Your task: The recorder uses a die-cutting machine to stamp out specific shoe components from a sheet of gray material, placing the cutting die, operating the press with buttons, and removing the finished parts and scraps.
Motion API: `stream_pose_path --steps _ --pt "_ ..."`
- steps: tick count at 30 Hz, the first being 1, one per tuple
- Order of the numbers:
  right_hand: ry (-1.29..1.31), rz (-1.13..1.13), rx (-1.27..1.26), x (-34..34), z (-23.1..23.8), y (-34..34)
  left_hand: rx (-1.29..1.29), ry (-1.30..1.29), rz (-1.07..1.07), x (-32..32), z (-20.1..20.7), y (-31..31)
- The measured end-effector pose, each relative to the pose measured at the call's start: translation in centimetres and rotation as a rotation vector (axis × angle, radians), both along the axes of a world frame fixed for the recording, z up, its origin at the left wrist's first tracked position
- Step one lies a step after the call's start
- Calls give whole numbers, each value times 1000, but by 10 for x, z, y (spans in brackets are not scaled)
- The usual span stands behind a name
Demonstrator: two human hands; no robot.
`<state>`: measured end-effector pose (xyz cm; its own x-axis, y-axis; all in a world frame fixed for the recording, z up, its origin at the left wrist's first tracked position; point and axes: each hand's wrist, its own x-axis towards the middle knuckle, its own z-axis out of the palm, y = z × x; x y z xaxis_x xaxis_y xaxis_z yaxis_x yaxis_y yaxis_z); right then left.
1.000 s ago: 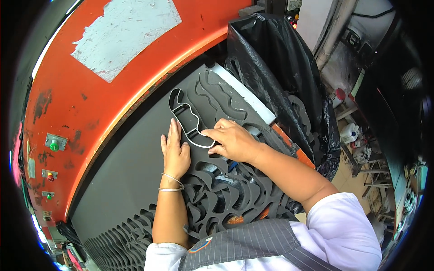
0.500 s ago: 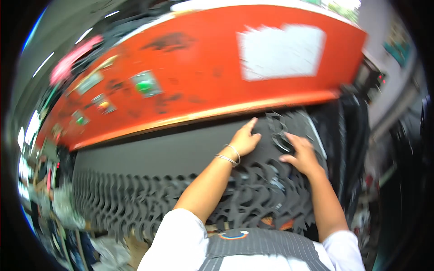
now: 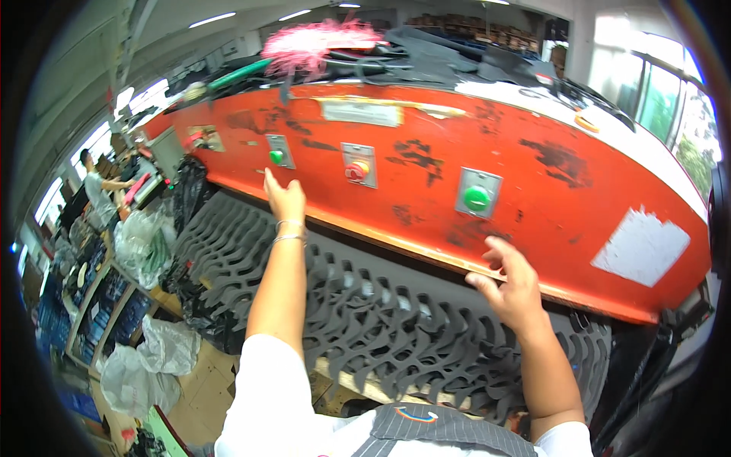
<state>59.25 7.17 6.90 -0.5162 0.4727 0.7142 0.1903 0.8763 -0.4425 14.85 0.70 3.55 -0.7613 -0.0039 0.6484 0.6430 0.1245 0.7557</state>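
Observation:
My left hand [image 3: 285, 199] is raised with fingers stretched, just below a green push button [image 3: 276, 157] on the red machine beam [image 3: 426, 251]. It holds nothing. To the right, my right hand [image 3: 512, 288] is open, thumb apart from slightly curled fingers, below a larger green push button [image 3: 477, 199]. Neither hand appears to touch its button. Between them on the beam sits a red button [image 3: 356, 171] in a metal plate. Under both arms lies a dark grey foam sheet [image 3: 426, 343] with rows of curved cut-outs. A thin metal cutting die [image 3: 580, 321] partly shows under the beam at right.
Pink stringy material [image 3: 320, 46] and dark sheet scraps [image 3: 442, 57] lie on top of the machine. Clear plastic bags [image 3: 141, 373] and a shelf rack [image 3: 106, 305] stand at left. Farther back at left, another person [image 3: 99, 190] stands. Black plastic [image 3: 640, 373] hangs at right.
Both hands have left the right end of the foam sheet, where the right hand was at the metal die, and risen to the beam's buttons. The view has swung left.

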Motion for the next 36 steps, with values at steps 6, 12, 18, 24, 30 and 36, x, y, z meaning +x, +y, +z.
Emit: stream_pose_path --steps 6,12,18,24,30,36 --pt "153 -263 37 -58 10 49 -305 136 -184 -35 24 -1" --pt "112 -53 -186 -29 -19 -3 -324 -39 -614 38 -4 -72" --pt "-328 9 -431 63 -85 -59 -620 -8 -1558 255 -65 -119" --pt "-777 20 -422 133 -68 -129 -1068 568 -1288 372 -134 -128" --pt "-811 -128 -225 143 -104 -158 -1156 513 -1028 405 -109 -138" --pt "-657 -305 -70 135 -140 -160 -1195 427 -943 409 -83 -140"
